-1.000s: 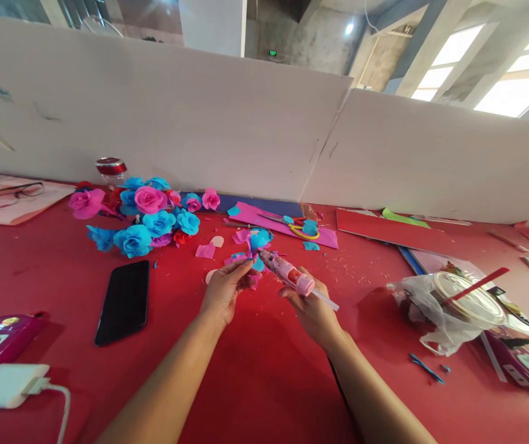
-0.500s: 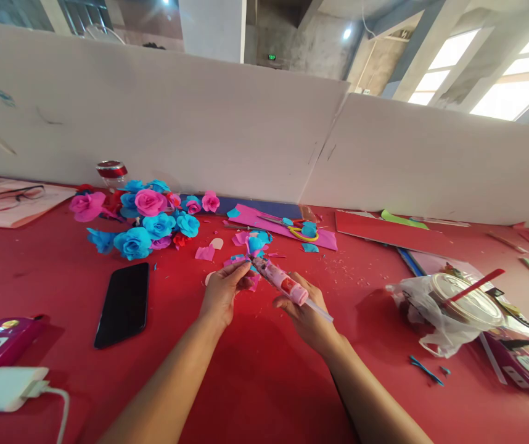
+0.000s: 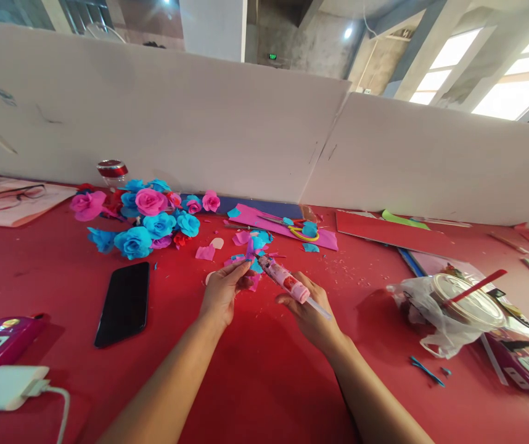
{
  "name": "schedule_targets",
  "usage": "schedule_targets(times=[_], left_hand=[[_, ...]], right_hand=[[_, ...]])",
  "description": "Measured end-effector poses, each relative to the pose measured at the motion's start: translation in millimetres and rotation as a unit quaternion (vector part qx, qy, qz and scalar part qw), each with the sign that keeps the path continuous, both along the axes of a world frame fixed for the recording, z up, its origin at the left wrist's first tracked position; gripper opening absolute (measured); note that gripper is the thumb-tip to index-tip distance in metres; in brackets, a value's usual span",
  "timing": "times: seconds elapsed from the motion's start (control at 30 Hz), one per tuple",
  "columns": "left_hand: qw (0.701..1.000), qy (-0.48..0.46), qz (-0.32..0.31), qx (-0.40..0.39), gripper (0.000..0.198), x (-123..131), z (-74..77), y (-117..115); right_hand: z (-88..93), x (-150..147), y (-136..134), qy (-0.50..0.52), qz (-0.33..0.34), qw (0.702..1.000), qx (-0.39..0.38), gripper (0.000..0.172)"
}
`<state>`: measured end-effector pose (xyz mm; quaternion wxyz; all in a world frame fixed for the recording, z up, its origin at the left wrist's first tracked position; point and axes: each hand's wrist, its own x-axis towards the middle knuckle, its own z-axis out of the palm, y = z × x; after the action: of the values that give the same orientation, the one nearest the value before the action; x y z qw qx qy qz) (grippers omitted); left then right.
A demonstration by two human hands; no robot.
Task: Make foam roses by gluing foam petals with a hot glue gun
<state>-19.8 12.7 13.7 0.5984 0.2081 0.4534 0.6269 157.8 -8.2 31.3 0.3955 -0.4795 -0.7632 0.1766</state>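
My right hand [image 3: 308,311] grips a pink glue gun [image 3: 285,280] with a clear glue stick poking out its back end. Its nozzle points up-left at a small pink and blue paper flower piece [image 3: 250,254]. My left hand [image 3: 225,290] pinches that flower piece from the left, fingers closed on its lower edge. Loose pink and blue paper scraps [image 3: 206,251] lie on the red table [image 3: 255,370] just beyond both hands.
A heap of finished blue and pink paper roses [image 3: 147,213] lies at the back left. A black phone [image 3: 123,302] is left of my left arm. Scissors [image 3: 299,229] rest on pink paper. A bagged lidded cup [image 3: 459,305] stands at right; a power strip and charger [image 3: 0,364] at left.
My right hand and the glue gun shifted slightly down and left, bringing the nozzle closer to the flower piece. The left hand stayed in place.
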Motion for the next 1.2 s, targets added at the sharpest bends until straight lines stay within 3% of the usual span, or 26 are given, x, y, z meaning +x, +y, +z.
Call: schedule_targets(times=[0.37,0.73,0.9,1.0,1.1,1.2], left_hand=[[1.000,-0.027,0.003,0.001,0.033,-1.2,-2.3,1.0],[0.999,-0.049,-0.010,0.007,0.031,-2.2,-3.3,1.6],[0.996,-0.079,-0.014,0.027,0.027,-2.6,-4.9,2.8],[0.993,-0.104,-0.014,0.060,0.030,-0.6,-2.2,2.2],[0.989,-0.113,-0.032,0.093,0.030,2.4,4.7,-0.6],[0.987,-0.093,-0.060,0.113,0.028,4.7,11.9,-4.5]], right_hand=[[-4.9,-2.1,0.2,0.003,0.033,0.999,0.010,0.045],[-2.2,-1.0,-0.2,0.013,0.018,1.000,-0.005,0.046],[-3.2,11.1,1.2,0.053,0.015,0.998,-0.030,0.039],[-3.1,21.8,6.3,0.066,-0.020,0.997,-0.043,0.034],[-1.4,31.6,13.5,0.020,-0.068,0.996,-0.046,0.026],[-2.7,41.1,19.0,-0.112,-0.118,0.985,-0.061,0.023]])
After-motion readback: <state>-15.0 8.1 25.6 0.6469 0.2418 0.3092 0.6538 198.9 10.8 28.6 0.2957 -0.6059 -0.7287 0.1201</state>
